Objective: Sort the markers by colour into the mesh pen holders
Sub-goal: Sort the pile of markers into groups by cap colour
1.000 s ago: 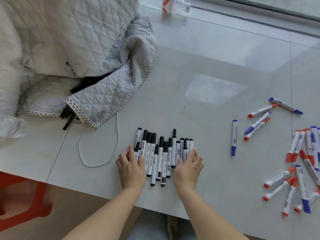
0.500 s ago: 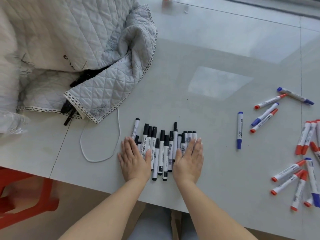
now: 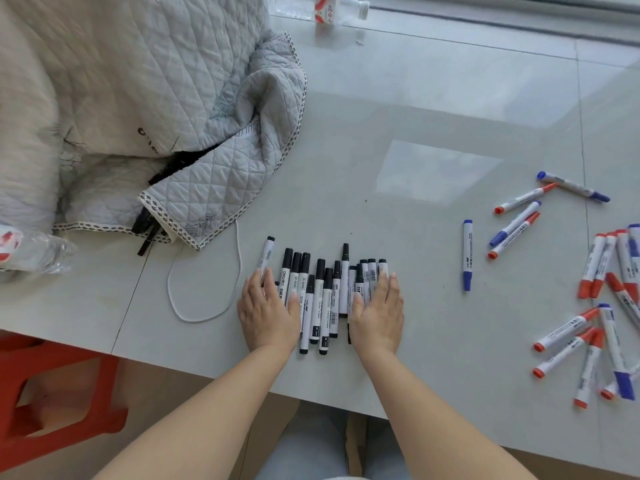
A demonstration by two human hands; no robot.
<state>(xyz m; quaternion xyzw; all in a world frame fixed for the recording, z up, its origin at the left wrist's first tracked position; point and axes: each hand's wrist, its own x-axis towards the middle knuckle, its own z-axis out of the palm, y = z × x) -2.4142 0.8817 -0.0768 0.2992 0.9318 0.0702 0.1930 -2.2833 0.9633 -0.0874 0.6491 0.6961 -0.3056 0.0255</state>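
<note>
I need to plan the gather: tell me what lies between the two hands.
In the head view, a row of black markers lies side by side between the left hand and the right hand, both flat on the table.

Single head-worn wide-angle view, looking forward and steeply down from above the near table edge

The camera sits over the person's own forearms, which enter from the bottom of the picture; it faces away from the body across the white table (image 3: 433, 109); the left hand (image 3: 268, 311) and right hand (image 3: 377, 311) lie close below the lens, near centre; the far edge, with a plastic bottle (image 3: 337, 10), reaches the top; a quilted cloth (image 3: 156, 81) fills the upper left; a red stool (image 3: 52, 393) shows under the table at lower left; wide-angle bending curves the edges; there is no second view to share with.
</note>
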